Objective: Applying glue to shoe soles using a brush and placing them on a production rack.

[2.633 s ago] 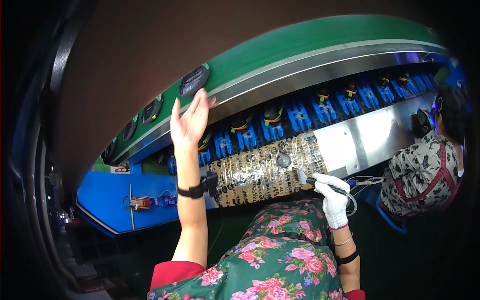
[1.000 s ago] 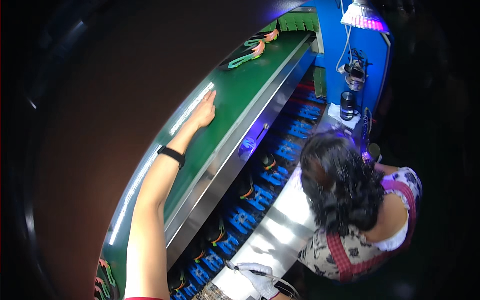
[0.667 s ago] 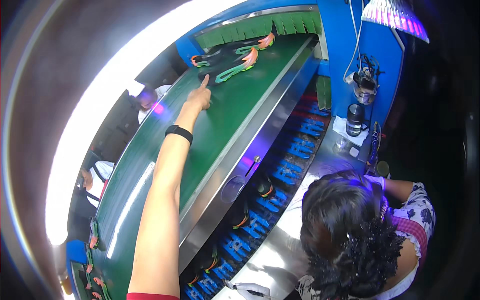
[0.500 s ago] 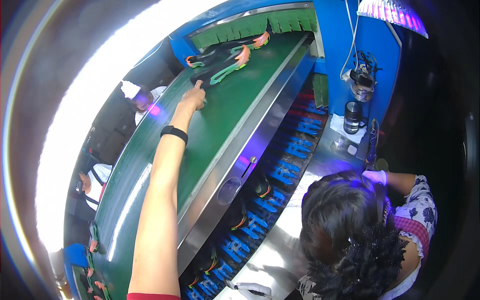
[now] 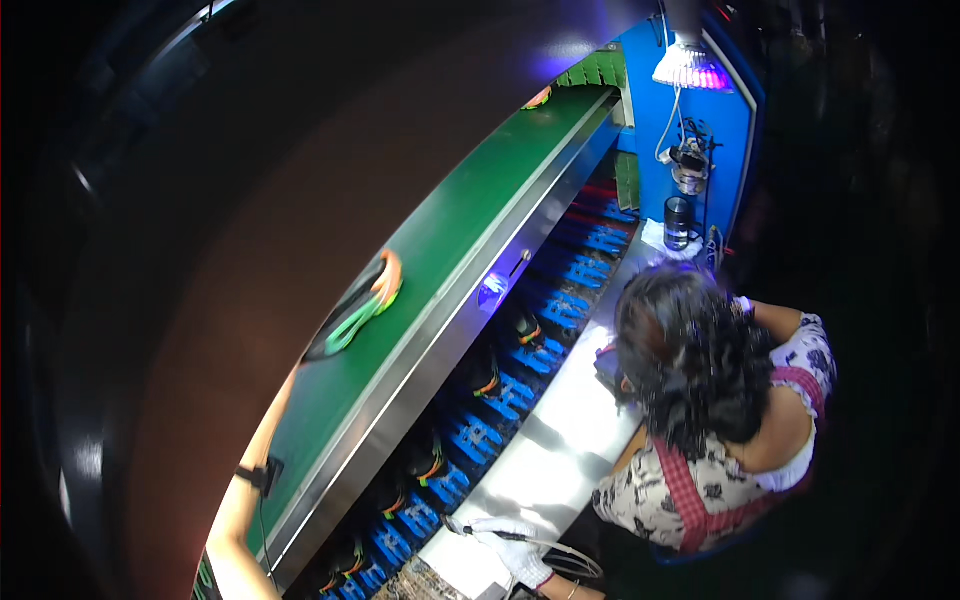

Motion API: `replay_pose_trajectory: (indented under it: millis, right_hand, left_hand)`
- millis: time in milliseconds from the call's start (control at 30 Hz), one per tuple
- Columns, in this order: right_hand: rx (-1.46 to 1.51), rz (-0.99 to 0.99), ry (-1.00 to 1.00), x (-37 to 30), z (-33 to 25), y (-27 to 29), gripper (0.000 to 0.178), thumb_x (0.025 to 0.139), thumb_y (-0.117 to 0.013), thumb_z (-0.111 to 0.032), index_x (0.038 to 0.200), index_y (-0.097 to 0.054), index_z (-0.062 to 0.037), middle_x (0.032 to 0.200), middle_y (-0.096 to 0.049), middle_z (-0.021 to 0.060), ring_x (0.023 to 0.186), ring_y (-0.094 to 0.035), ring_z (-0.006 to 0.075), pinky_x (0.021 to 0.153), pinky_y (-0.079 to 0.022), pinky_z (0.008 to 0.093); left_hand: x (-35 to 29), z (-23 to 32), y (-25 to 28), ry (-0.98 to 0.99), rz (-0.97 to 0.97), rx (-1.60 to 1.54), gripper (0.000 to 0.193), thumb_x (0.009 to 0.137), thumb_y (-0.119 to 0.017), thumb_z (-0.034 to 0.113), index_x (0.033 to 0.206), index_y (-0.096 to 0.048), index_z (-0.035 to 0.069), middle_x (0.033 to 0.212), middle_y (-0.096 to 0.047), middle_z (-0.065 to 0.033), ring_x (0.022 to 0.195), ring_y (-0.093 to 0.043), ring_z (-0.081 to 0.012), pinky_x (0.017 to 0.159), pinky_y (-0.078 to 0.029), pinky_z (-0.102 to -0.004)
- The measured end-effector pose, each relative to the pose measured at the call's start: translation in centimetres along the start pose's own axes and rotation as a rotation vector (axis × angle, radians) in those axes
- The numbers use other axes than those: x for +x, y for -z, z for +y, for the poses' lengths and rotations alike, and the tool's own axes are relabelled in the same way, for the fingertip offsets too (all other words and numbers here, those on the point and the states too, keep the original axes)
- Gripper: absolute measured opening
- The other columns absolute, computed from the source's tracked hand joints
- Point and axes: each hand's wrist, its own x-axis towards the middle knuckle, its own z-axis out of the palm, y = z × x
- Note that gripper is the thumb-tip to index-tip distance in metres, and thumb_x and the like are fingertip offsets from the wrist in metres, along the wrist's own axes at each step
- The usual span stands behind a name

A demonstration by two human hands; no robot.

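Observation:
My left forearm, with a black band on its wrist, rises at the lower left. My left hand [image 5: 288, 396] is mostly covered by a large dark blurred shape; its visible edge meets the near end of a black shoe [image 5: 362, 308] with an orange and green sole. The shoe lies tilted and blurred over the green conveyor belt [image 5: 460, 215], and the fingers closed at its end are hidden. Another shoe [image 5: 538, 98] shows its orange edge at the belt's far end. My right hand is out of view.
Beneath the belt's metal edge runs a lower line of blue racks [image 5: 510, 395] carrying several shoes. To the right a co-worker [image 5: 700, 400] sits at a pale bench. Another person's white-gloved hand [image 5: 505, 548] holds a thin corded tool. A dark cup [image 5: 677, 222] stands farther back.
My left hand and the shoe have come nearer along the belt. My view has shifted, and the dark shape now covers the left side. The co-worker has leaned back.

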Motion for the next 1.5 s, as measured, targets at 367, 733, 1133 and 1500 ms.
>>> replay_pose_trajectory:
  millis: [367, 733, 1133, 1500]
  right_hand:
    - [-0.157, 0.043, 0.242, -10.2, 6.5, -4.6, 0.019, 0.095, -0.068, -0.001, 0.111, -0.077, -0.0001, 0.110, -0.078, 0.0084, 0.097, -0.072, 0.0155, 0.085, -0.058, 0.0298]
    - [-0.890, -0.090, 0.765, -18.2, 1.5, -11.7, 0.031, 0.077, -0.069, 0.013, 0.099, -0.080, -0.0054, 0.102, -0.075, 0.0111, 0.097, -0.071, 0.0272, 0.086, -0.055, 0.0365]
    - [-0.528, -0.408, 0.542, -21.0, 2.4, -14.9, 0.025, 0.077, -0.077, 0.006, 0.099, -0.079, -0.0033, 0.105, -0.078, 0.0145, 0.103, -0.074, 0.0277, 0.084, -0.060, 0.0363]
    - [-0.456, -0.423, 0.318, -20.6, 0.5, -15.2, 0.026, 0.080, -0.080, 0.001, 0.106, -0.080, -0.0014, 0.099, -0.079, 0.0130, 0.084, -0.076, 0.0207, 0.078, -0.060, 0.0328]
  left_hand:
    - [-31.1, -6.1, 14.8, 0.233, 0.295, -0.381, 0.050, 0.101, -0.061, 0.014, 0.149, -0.050, 0.002, 0.137, -0.060, -0.0087, 0.119, -0.058, -0.0167, 0.109, -0.041, -0.0348]
    - [-50.1, -9.2, 3.3, 0.568, -0.291, -0.761, 0.030, 0.100, -0.069, 0.027, 0.108, -0.077, -0.002, 0.095, -0.074, -0.0009, 0.085, -0.065, -0.0077, 0.079, -0.051, -0.0244]
    - [-63.6, -3.5, 0.0, 0.876, -0.483, -1.777, 0.099, 0.093, -0.026, 0.087, 0.142, -0.057, 0.007, 0.121, -0.067, -0.0276, 0.124, -0.062, -0.0451, 0.109, -0.049, -0.0554]
    - [-59.5, 1.0, -0.9, 1.008, -0.013, -2.046, 0.114, 0.081, -0.023, 0.099, 0.133, -0.058, 0.004, 0.108, -0.070, -0.0156, 0.096, -0.069, -0.0289, 0.087, -0.058, -0.0428]
